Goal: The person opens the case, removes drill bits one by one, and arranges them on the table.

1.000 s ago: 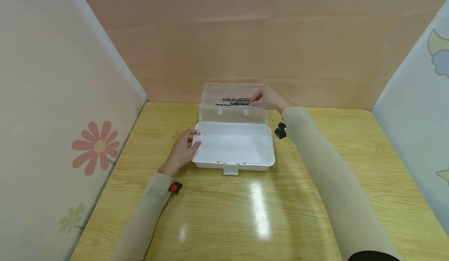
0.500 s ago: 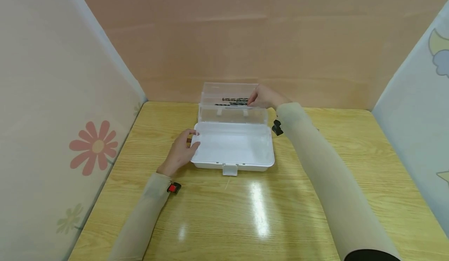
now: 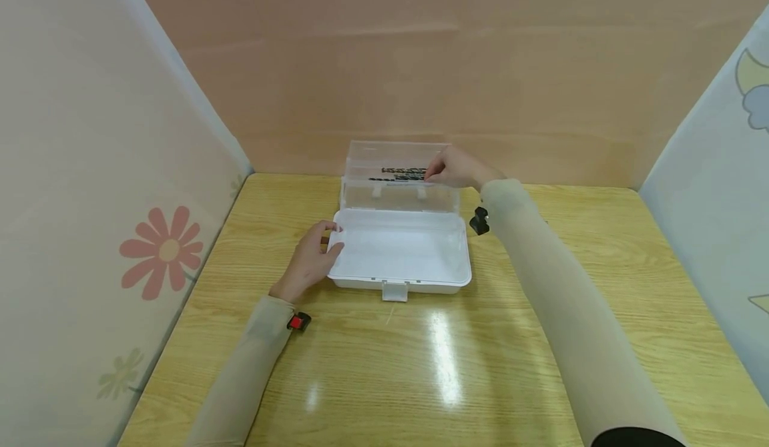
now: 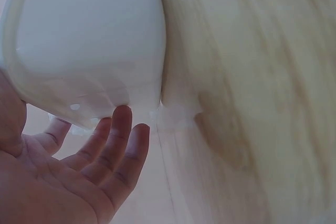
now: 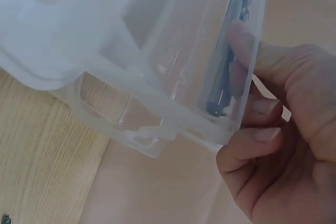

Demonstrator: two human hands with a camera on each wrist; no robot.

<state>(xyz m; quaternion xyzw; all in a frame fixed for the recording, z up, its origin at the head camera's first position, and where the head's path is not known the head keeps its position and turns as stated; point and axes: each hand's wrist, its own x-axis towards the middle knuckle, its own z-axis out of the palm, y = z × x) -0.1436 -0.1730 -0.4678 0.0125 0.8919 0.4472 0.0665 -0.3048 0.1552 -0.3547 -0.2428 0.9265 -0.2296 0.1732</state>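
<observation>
A white plastic storage box (image 3: 396,247) lies on the table with its hinged translucent lid (image 3: 400,197) raised behind it. Several dark spiral drill bits (image 3: 404,171) lie lengthwise in the lid's compartment. My left hand (image 3: 309,260) holds the box's left end, thumb at the rim; in the left wrist view its fingers (image 4: 123,148) touch the outer wall. At the right end of the lid, my right hand (image 3: 459,168) pinches the drill bits (image 5: 223,82) with thumb and index finger, partly seen through the plastic. Its other fingers curl outside the lid's edge.
The wood-grain table (image 3: 384,367) reaches back to a tan backdrop (image 3: 390,67). Patterned panels (image 3: 90,167) stand at both sides. A latch (image 3: 394,291) hangs at the box's front. A small dark item (image 5: 6,218) shows at the right wrist view's lower corner.
My right hand shifts slightly left, then slightly back right, at the end of the drill bits. The left hand and the box stay in place.
</observation>
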